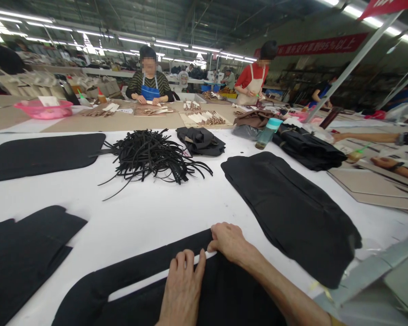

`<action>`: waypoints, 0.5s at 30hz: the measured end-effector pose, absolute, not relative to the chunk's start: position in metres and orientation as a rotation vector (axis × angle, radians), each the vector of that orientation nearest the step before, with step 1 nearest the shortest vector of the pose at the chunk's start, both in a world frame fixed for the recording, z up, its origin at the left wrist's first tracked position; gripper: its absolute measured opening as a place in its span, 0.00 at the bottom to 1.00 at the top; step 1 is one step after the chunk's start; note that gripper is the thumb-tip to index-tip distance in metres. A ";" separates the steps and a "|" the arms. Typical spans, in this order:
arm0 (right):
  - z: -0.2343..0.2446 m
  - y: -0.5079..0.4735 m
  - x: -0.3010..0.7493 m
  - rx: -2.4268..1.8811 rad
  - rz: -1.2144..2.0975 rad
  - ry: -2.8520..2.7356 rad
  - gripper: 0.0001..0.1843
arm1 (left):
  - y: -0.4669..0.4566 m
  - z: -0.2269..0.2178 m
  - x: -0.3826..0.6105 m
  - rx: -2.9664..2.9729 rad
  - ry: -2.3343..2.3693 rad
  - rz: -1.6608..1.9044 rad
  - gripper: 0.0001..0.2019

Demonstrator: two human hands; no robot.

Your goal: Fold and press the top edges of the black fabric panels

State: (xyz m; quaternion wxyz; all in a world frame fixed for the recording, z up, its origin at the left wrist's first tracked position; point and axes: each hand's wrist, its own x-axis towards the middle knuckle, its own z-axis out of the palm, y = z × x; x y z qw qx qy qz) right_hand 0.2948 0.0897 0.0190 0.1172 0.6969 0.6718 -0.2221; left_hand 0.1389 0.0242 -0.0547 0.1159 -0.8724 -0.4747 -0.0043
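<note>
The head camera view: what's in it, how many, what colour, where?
White table: one, white, foreground
Work piece: one, black, front
Slit or strip (unclear): one, white, along work piece
Flat pieces: three groups, black, left (two), right
Loose strips: one heap, black, middle
Folded bundles: two, black, right of the heap
Bottle: one, clear, turquoise cap, between the bundles
Basin: one, pink, far left
Brown table: one, brown, behind
Boards: several, grey, far right
Banners: two, red, upper right
Lamps: many, white, ceiling
Other people: several, mixed clothing, background, right
Left hand: one, bare, on the work piece
Right hand: one, bare, at its upper edge
</note>
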 end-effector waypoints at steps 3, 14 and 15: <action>0.015 0.090 0.299 2.057 -0.667 1.974 0.09 | 0.027 -0.050 0.144 -2.550 -1.436 0.018 0.26; 0.014 0.073 0.309 2.198 -0.539 2.032 0.05 | 0.024 -0.043 0.151 -2.528 -1.468 -0.004 0.26; 0.013 0.071 0.307 2.204 -0.559 2.050 0.04 | 0.024 -0.044 0.152 -2.527 -1.458 0.014 0.26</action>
